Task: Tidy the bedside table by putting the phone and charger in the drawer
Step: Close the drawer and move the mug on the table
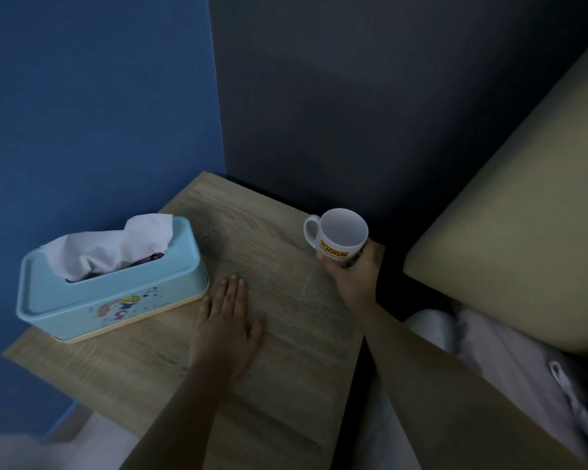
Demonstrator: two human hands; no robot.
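Right hand [350,269] grip holds white mug [340,235] at surface [286,334] edge; a slip drops it. Left hand [226,330] flat, open, beside tissue box [116,293]. Phone, charger, drawer not visible.

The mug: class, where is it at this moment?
In the head view the mug sits at the far right corner of the bedside table, gripped by the right hand, well right of the tissue box.
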